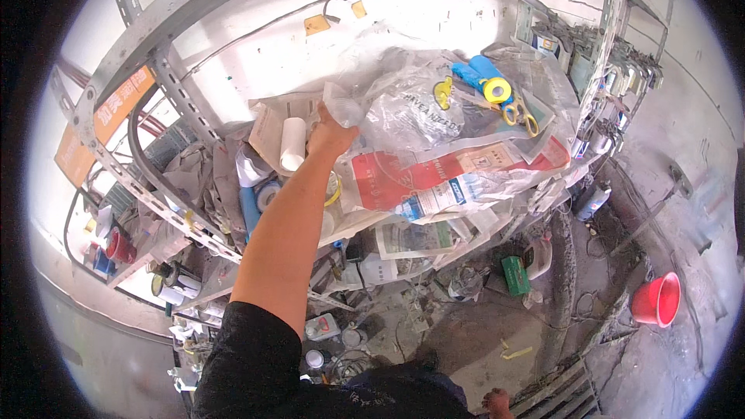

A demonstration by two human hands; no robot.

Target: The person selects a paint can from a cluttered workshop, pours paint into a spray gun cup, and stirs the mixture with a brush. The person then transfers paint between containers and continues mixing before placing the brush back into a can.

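Observation:
My left arm reaches up over the shelf, and my left hand [332,136] has its fingers closed around a clear plastic cup [342,109]. Just left of that hand, a white roll [293,144] rests in an open cardboard box [266,130]. Right of the cup lies a crumpled clear plastic bag [411,112] with dark print. Beyond the bag are blue rolls [477,71], a yellow tape roll [497,91] and yellow-handled scissors [521,118]. My right hand [497,402] hangs low near the bottom edge, away from the shelf; its fingers are too small to read.
Red-and-white printed sheeting [403,174] covers the shelf's front. A metal upright [147,186] stands at the left. Below are a green box [514,275], a white jug [538,257] and a white-and-red can [322,327]. A red bucket [656,299] stands at the right.

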